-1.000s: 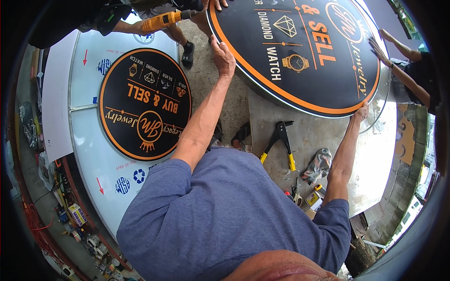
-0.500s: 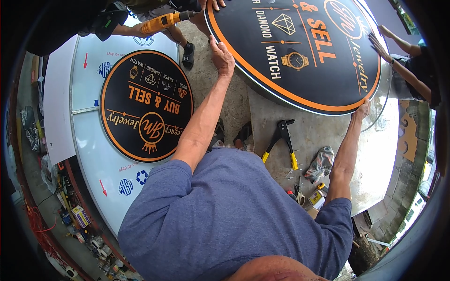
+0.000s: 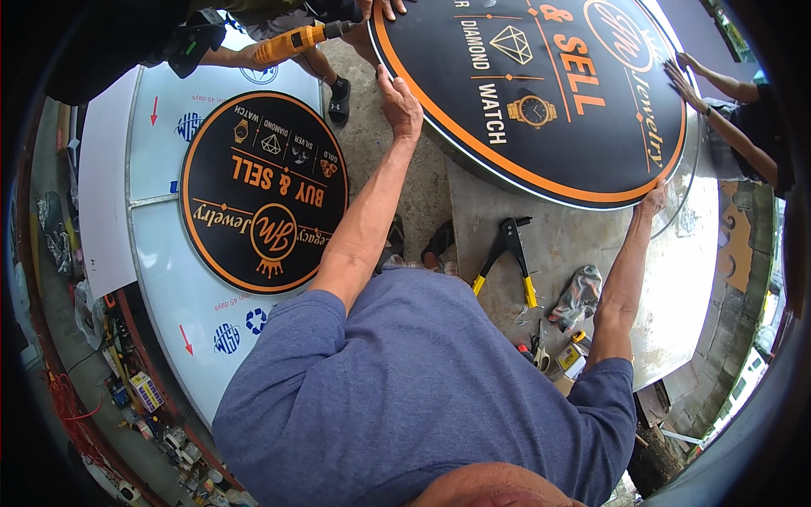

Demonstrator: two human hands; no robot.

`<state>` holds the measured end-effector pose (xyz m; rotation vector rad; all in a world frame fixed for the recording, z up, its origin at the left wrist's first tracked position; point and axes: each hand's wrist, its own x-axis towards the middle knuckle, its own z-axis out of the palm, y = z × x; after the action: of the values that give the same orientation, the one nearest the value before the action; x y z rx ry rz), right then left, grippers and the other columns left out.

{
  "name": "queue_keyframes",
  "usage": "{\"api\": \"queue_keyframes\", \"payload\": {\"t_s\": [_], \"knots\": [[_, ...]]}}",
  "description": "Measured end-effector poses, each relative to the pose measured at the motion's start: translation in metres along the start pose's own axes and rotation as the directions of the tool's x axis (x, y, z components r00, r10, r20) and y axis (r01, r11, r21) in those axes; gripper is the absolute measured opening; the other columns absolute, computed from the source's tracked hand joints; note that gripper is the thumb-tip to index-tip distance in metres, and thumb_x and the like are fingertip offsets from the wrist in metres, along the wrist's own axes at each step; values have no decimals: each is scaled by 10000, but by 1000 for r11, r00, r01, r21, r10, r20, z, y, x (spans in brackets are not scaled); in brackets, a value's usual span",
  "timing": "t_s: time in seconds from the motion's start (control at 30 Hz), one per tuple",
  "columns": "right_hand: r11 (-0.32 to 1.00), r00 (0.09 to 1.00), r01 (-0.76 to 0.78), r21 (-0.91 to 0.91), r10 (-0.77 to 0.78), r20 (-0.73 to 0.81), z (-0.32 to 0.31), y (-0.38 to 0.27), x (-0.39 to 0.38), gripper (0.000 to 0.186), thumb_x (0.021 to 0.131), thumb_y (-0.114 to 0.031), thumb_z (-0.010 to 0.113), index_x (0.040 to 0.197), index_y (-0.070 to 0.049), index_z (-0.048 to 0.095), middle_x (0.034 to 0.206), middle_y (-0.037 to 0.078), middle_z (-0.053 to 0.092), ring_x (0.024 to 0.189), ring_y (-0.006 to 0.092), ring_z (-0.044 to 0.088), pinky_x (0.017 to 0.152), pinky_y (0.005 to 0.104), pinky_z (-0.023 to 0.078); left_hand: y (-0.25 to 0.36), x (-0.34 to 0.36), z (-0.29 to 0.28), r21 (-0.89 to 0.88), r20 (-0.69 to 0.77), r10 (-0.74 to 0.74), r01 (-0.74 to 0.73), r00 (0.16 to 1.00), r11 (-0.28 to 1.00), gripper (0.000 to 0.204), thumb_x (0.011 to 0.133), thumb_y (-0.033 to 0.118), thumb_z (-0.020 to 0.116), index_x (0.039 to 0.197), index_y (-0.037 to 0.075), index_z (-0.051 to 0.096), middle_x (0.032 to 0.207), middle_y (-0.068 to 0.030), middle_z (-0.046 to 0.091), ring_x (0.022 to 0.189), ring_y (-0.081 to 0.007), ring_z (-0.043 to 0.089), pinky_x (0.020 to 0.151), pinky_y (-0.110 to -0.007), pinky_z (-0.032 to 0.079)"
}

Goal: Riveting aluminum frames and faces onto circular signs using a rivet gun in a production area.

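We are holding a large round sign [image 3: 541, 145], black with an orange ring and a pale outer edge, which is reaching past the top of the view. It is spreading above the far part of a grey worktable [image 3: 574, 237], its left side jutting out over the concrete floor [image 3: 414, 194]; we cannot tell whether its underside is touching the tabletop. Our left hand [image 3: 403, 107] is gripping the near left rim, and our right hand [image 3: 652, 199] is gripping the near right rim, its fingers partly hidden.

At the top, a co-worker's hand [image 3: 390, 8] is lying on the rim, and an orange power drill [image 3: 290, 44] is pointing toward that edge. On the right, another person's hands [image 3: 686, 90] are resting flat near the far edge.

Nearer to us, a black hand tool with yellow grips [image 3: 510, 240] is lying spread on the worktable, and a crumpled patterned cloth [image 3: 577, 298] is lying to its right. Scissors [image 3: 541, 359] and a small box [image 3: 572, 361] are sitting close to our right arm.

To our left, a smaller round sign [image 3: 263, 193] in matching colours is lying on a pale blue panel [image 3: 152, 253].
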<state>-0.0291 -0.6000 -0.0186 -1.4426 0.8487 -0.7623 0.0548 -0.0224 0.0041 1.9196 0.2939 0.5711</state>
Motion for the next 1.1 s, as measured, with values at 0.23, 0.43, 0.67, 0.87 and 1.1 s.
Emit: {"api": "queue_keyframes", "payload": {"t_s": [0.23, 0.43, 0.67, 0.87, 1.1], "knots": [[998, 999, 19, -54, -17, 36, -1, -5, -2, 382, 1063, -230, 454, 1268, 32, 641, 1183, 144, 685, 998, 259, 684, 863, 356, 563, -6, 1, 0, 3, -12, 17, -16, 1000, 1000, 532, 1100, 263, 335, 1553, -11, 283, 1532, -308, 414, 1308, -415, 558, 1061, -438, 508], [999, 999, -41, 15, 41, -2, 7, -9, -15, 375, 1063, -200, 448, 1303, 27, 625, 1210, 145, 674, 1017, 267, 682, 883, 376, 566, -5, -2, -7, 9, -10, 20, -20, 1000, 1000, 540, 1100, 268, 338, 1551, -23, 285, 1538, -310, 407, 1298, -420, 564, 1062, -432, 502], [989, 994, -77, 123, 67, 82, -74, 5, 44, 414, 1054, -297, 518, 1303, 21, 608, 1232, 113, 651, 1093, 236, 641, 956, 357, 528, 8, -4, 19, -130, 29, -19, 22, 999, 991, 573, 1061, 296, 451, 1518, -42, 381, 1401, -294, 559, 1184, -373, 643, 1000, -393, 508], [771, 985, 145, -620, -169, 21, -56, -12, -87, 494, 1038, -451, 522, 1227, -29, 695, 1165, 210, 714, 1077, 342, 663, 925, 404, 487, -17, 11, -8, -250, -26, -1, -6, 1000, 968, 549, 968, 215, 603, 1434, -64, 517, 1444, -234, 562, 1302, -307, 566, 1085, -372, 433], [296, 867, 400, -867, 185, 463, -36, 6, -396, 1214, 729, -774, 708, 1573, -12, 286, 1538, 328, 366, 1423, 488, 354, 1125, 639, 301, -35, 20, -21, -196, -121, -23, -2, 992, 981, 522, 861, 181, 753, 1328, -24, 643, 1106, -131, 640, 1026, -224, 611, 952, -381, 487]]}}
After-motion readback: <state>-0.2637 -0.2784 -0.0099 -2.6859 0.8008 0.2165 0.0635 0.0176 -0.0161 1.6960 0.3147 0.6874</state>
